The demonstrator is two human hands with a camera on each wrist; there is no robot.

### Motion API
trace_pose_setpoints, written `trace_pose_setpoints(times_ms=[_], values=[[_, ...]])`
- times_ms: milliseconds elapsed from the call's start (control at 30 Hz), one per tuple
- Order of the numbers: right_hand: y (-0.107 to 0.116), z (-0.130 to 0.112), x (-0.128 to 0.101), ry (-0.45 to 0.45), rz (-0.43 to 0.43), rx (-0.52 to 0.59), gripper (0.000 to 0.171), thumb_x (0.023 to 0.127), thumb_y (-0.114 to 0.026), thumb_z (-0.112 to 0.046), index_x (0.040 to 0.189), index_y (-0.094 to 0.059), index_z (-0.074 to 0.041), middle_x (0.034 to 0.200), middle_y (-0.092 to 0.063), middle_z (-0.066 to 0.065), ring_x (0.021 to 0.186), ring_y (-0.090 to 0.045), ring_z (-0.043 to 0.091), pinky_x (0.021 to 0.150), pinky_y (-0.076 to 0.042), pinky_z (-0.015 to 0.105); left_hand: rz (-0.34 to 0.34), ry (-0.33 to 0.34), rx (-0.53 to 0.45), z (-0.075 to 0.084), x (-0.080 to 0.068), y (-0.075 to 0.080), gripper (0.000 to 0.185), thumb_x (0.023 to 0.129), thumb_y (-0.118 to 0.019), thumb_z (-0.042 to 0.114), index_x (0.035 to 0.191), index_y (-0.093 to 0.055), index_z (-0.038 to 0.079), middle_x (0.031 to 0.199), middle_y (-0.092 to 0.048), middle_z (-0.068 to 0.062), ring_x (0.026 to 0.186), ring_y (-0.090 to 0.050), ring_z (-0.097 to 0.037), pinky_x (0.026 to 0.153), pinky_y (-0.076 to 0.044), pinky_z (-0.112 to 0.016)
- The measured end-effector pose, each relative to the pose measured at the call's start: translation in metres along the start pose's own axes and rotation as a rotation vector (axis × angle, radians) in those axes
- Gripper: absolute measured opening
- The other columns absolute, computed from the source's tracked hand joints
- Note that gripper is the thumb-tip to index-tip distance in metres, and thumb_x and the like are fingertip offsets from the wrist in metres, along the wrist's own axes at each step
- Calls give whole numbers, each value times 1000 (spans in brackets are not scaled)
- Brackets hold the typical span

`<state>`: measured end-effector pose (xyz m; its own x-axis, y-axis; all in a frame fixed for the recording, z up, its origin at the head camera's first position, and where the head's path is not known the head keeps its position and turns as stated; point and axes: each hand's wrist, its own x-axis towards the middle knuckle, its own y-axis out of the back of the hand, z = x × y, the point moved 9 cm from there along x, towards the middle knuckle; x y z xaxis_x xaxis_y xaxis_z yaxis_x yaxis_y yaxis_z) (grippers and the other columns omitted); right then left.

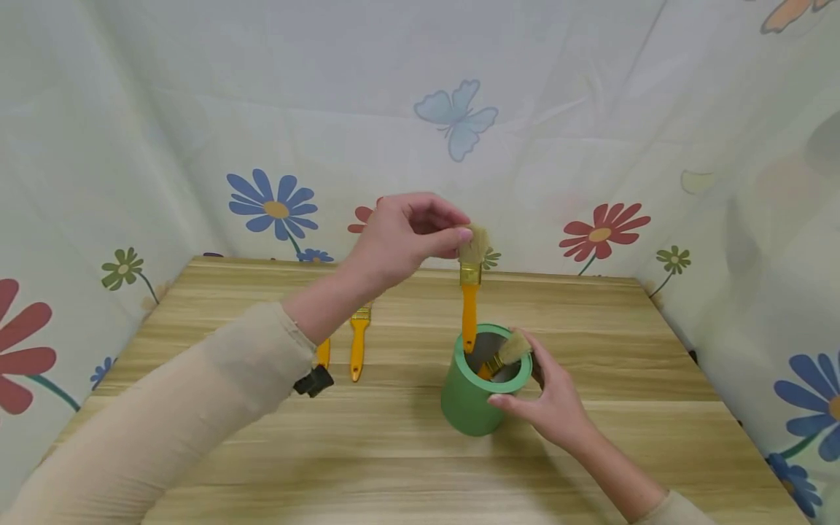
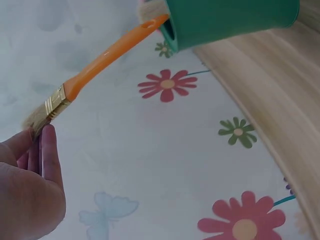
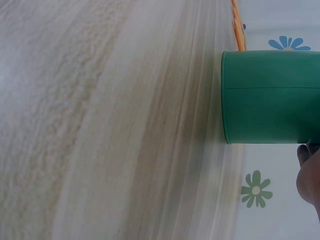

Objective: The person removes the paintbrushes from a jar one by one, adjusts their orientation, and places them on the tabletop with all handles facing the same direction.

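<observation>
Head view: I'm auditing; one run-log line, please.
left hand: pinches paintbrush, bristles up; right hand: holds green can; second paintbrush: in can

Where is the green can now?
In the head view, the green can stands on the table just right of centre, gripped by the right hand.

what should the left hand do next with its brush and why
Probably lower the brush slightly, handle first: the left hand pinches the bristles, the handle end is at the mouth of the green can, and the right hand holds the can.
</observation>
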<state>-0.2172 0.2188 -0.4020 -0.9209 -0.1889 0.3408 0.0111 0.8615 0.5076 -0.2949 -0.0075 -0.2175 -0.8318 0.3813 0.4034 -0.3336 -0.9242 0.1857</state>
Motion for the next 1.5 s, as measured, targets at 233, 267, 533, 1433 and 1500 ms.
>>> trace_pose_setpoints(times_ms=[233,267,533,1433,1500], values=[[1,0,0,6,-8,7,98,81,-96,-14,162,-42,-10,150,-60,9,134,-59,16,111,-42,14,90,80,82,6,7,29,16,97,-82,17,111,-78,11,102,-80,-8,86,-78,-25,59,-59,-26],[2,0,0,7,-10,8,98,81,-96,-14,162,-42,-10,149,-61,9,134,-59,16,111,-42,14,99,101,102,4,8,33,16,97,-82,18,111,-78,12,101,-80,-8,84,-78,-25,55,-56,-27],[3,0,0,-4,-15,12,98,81,-96,-15,163,-41,-10,149,-60,9,135,-59,18,111,-41,14,111,251,180,-31,9,55,17,97,-82,19,111,-78,10,98,-78,-10,82,-77,-28,65,-62,-29],[2,3,0,-10,-13,5,99,81,-96,-17,163,-40,-7,150,-60,7,137,-58,24,111,-42,15,87,486,323,-181,-1,74,16,99,-79,12,112,-74,3,103,-72,-15,89,-79,-27,91,-64,-45],[1,2,0,-5,-14,8,99,81,-96,-16,162,-40,-6,149,-60,7,136,-59,22,111,-42,16,98,491,352,-187,-2,74,14,100,-78,12,111,-74,4,103,-72,-15,90,-78,-26,89,-65,-42]])
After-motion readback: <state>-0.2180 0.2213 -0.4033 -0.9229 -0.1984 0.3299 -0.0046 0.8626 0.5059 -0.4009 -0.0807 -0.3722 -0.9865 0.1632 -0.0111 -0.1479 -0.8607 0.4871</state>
